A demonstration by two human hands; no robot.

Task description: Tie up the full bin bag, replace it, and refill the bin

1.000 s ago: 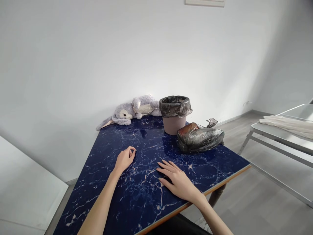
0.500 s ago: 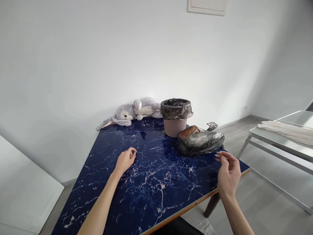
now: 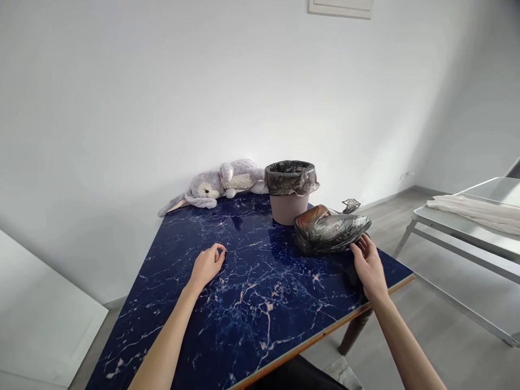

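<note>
On the blue marble-patterned table [image 3: 170,303], my left hand [image 3: 208,265] rests with its fingers loosely curled in and nothing visible in them. My right hand [image 3: 369,265] is at the right end of a tied black plastic bag [image 3: 331,232], its fingertips at the bag's near edge and its thumb apart from the fingers. The bag lies on its side, bulging, with its knotted top sticking up behind; something brownish shows through its left part. Just behind it stands a pinkish-grey trash bin [image 3: 289,208] lined with a black bag folded over the rim.
A grey plush rabbit [image 3: 211,187] lies along the table's far edge against the white wall [image 3: 162,81]. To the right, a metal-framed folding table [image 3: 442,219] carries a white cloth [image 3: 475,211]. A white panel [image 3: 40,309] stands at the lower left.
My right hand has moved forward and slightly left, from the table's right edge to the bag, and its fingers have opened a little. My left hand stays in place.
</note>
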